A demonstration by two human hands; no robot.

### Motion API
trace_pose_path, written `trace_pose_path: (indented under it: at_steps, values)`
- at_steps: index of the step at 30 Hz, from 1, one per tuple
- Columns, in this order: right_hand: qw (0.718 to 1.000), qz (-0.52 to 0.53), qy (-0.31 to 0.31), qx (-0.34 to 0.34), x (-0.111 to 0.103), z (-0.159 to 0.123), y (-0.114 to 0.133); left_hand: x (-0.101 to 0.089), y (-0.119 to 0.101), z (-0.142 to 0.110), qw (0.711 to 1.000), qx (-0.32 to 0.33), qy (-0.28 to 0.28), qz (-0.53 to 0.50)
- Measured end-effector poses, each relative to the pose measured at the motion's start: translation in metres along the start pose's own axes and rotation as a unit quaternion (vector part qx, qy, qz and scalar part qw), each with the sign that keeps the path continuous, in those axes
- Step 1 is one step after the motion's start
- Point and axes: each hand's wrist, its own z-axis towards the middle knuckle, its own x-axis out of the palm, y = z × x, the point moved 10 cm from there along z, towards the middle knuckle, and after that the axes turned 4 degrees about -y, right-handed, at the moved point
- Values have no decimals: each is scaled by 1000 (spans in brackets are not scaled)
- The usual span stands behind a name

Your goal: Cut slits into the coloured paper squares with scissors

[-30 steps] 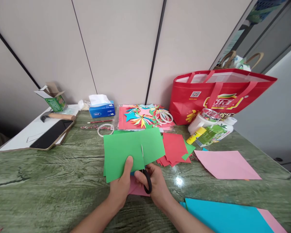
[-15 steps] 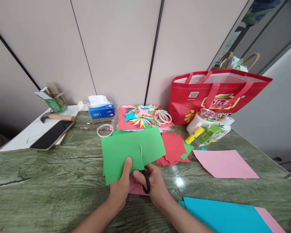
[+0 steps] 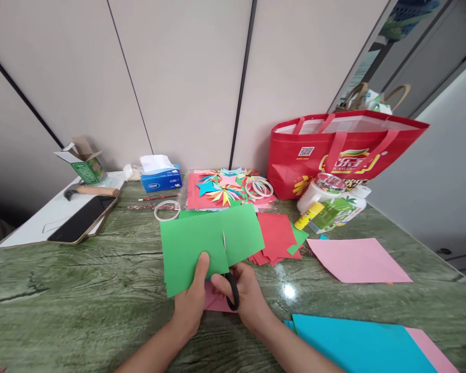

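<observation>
My left hand (image 3: 191,295) grips a green sheet of paper (image 3: 190,248) by its near edge, thumb on top and the other fingers hidden beneath. In my right hand (image 3: 246,292) is a pair of scissors (image 3: 233,292) with black handles. Their blades stand in a cut that runs up from the near edge, and the part of the sheet to the right of it is tilted. Under my hands lies some pink paper (image 3: 219,303), partly covered. Red paper squares (image 3: 277,233) rest in a loose pile just right of the green sheet.
Farther back are paper stars (image 3: 225,189), tape rolls (image 3: 168,210), a tissue box (image 3: 161,178) and a red bag (image 3: 295,166). A glue stick (image 3: 309,215) leans by white bottles. Pink (image 3: 361,259) and blue sheets (image 3: 349,342) lie right; a phone (image 3: 81,220) and hammer (image 3: 91,190) left.
The whole view has shifted slightly. Both hands, the scissors and the green sheet keep nearly the same pose, with the blades still in the cut.
</observation>
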Motion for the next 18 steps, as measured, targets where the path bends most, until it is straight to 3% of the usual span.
trace_pose_path:
  at_steps: [18]
  values:
    - [999,-38,-12,23,-2,0,-3,-4,1,-1,998,-1,-31,53]
